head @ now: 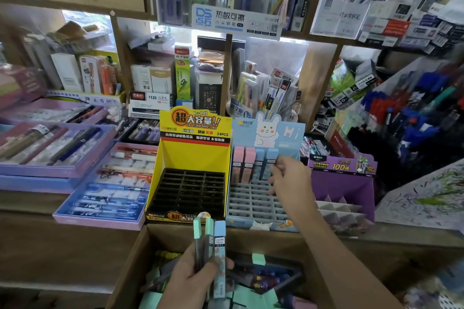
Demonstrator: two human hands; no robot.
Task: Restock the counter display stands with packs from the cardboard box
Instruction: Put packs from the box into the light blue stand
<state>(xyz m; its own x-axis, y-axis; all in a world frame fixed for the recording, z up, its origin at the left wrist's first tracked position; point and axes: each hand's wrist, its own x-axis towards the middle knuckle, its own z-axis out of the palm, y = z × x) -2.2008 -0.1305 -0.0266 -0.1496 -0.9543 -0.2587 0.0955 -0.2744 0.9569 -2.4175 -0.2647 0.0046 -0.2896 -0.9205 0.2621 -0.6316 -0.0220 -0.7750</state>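
Cardboard box (130,263) at bottom centre, open top, butted against the wooden counter front (62,238). It holds loose packs (258,258), mint and dark, jumbled.

Left hand (193,281) is over the box, fingers curled round three slim packs (219,246): two mint-green and one light blue. They stand upright, fanned slightly, tops level with the counter edge.

Right hand (288,178) reaches over the rabbit display stand (268,130), pale blue card. Thumb and forefinger pinch the top of a light-blue pack (272,155), the rightmost in the back row; the other fingers are loosely curled below. The pack stands upright in its slot. In the same row: another blue pack (259,160) beside it, then two pink packs (243,163) to the left. All the other slots in view in the grey slot grid (251,200) are unfilled; the right wrist and forearm cover its right side.

Yellow display stand (193,155) sits just left, touching the rabbit stand; its black slot grid (193,188) has no packs in it. The left hand's packs overlap its front lip in view.

Purple stand (341,183) is on the right, with grey dividers (336,211) in front of it. Pen trays (108,198) lie on the left of the counter. Stocked shelves (226,57) stand behind.
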